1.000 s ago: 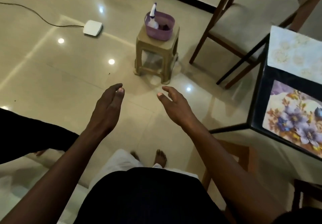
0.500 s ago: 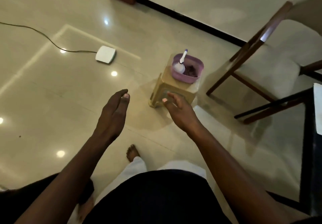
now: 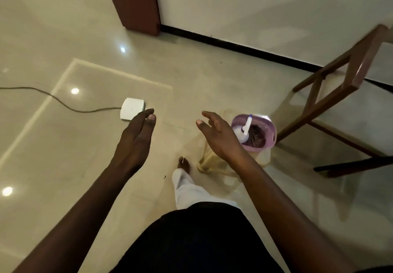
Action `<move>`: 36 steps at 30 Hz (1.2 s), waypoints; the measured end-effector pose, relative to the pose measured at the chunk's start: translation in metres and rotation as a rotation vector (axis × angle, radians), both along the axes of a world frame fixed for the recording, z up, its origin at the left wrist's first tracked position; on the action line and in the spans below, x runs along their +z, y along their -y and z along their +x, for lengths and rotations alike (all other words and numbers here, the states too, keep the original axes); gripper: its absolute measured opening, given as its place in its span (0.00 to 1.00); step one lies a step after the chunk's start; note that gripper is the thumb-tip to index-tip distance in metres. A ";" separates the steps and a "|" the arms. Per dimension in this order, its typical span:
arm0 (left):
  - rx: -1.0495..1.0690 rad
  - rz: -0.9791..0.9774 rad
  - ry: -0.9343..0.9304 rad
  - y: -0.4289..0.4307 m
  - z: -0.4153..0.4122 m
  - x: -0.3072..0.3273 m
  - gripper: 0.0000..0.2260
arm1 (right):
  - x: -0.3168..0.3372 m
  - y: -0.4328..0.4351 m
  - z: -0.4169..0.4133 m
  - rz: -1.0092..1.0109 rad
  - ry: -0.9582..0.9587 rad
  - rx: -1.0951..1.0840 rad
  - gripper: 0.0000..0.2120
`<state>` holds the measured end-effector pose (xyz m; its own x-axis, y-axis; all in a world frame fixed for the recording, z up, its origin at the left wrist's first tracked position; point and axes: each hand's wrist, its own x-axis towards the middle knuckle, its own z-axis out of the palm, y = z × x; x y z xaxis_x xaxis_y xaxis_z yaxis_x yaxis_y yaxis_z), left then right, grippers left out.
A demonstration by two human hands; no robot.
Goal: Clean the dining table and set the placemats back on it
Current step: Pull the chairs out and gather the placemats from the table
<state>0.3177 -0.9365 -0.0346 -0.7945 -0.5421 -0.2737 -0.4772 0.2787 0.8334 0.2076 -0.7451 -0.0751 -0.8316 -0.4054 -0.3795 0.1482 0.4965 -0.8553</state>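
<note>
Both hands are empty and relaxed in the head view: the left hand has straight fingers, the right hand is loosely spread. Just right of the right hand, a purple tub sits on a plastic stool, holding a white spray bottle and what looks like a dark cloth. Neither counter nor placemats show. The bottle is probably light, smooth plastic; its neck looks the surest hold.

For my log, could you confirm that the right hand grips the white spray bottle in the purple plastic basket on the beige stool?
Not quite: the head view shows the right hand open and empty; the white spray bottle sits untouched in the purple plastic basket on the beige stool.
</note>
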 end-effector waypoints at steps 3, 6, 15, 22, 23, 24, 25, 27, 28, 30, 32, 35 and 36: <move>-0.012 0.021 0.032 0.040 -0.070 0.003 0.19 | -0.002 0.035 -0.065 0.019 0.024 -0.039 0.25; -0.058 0.031 0.018 0.070 -0.136 0.010 0.19 | 0.004 0.062 -0.124 0.047 0.012 -0.049 0.25; -0.228 0.051 -0.009 0.143 -0.329 0.008 0.19 | 0.019 0.120 -0.285 0.052 0.001 -0.196 0.25; -0.426 0.059 -0.018 0.183 -0.503 0.008 0.19 | 0.022 0.140 -0.408 0.047 0.021 -0.441 0.24; -0.460 0.063 -0.021 0.186 -0.527 0.010 0.19 | 0.024 0.141 -0.424 0.041 0.024 -0.484 0.24; -0.497 0.057 -0.026 0.188 -0.551 0.011 0.19 | 0.027 0.143 -0.438 0.035 0.024 -0.522 0.24; -0.534 0.050 -0.028 0.190 -0.572 0.013 0.19 | 0.029 0.144 -0.451 0.038 0.022 -0.551 0.24; -0.600 0.063 -0.015 0.192 -0.621 0.011 0.19 | 0.029 0.143 -0.480 0.035 0.040 -0.645 0.24; -0.624 0.076 -0.006 0.190 -0.641 0.010 0.19 | 0.029 0.140 -0.491 0.026 0.050 -0.692 0.24; -0.673 0.098 0.009 0.182 -0.678 0.010 0.19 | 0.029 0.134 -0.509 0.013 0.047 -0.763 0.23; -0.753 0.085 0.019 0.165 -0.720 0.008 0.20 | 0.029 0.120 -0.533 0.012 0.046 -0.841 0.23; -0.870 0.046 0.011 0.131 -0.778 0.005 0.19 | 0.026 0.093 -0.568 0.006 0.036 -0.944 0.23; -0.904 0.040 0.005 0.117 -0.799 0.004 0.19 | 0.024 0.080 -0.582 0.004 0.032 -0.973 0.23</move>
